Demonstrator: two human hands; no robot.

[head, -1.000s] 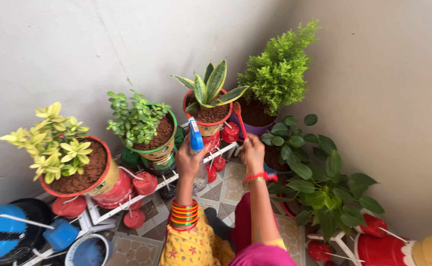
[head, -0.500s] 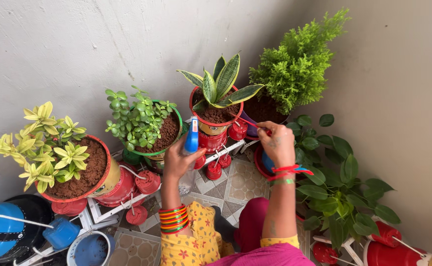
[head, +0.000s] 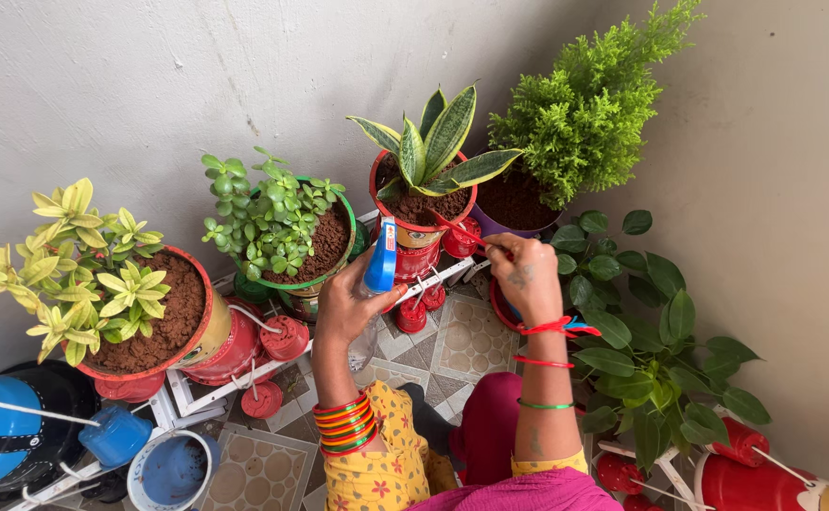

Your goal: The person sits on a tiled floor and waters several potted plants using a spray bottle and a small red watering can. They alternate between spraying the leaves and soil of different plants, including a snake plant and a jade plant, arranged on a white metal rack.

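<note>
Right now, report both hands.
Left hand: closed on clear spray bottle with blue nozzle.
Right hand: closed on thin red stick tool.

Small red and white label on blue spray bottle head point(head: 380, 257)

Bright, even daylight; sharp focus

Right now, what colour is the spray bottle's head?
Blue, on the spray bottle in the left hand; head view.
</note>
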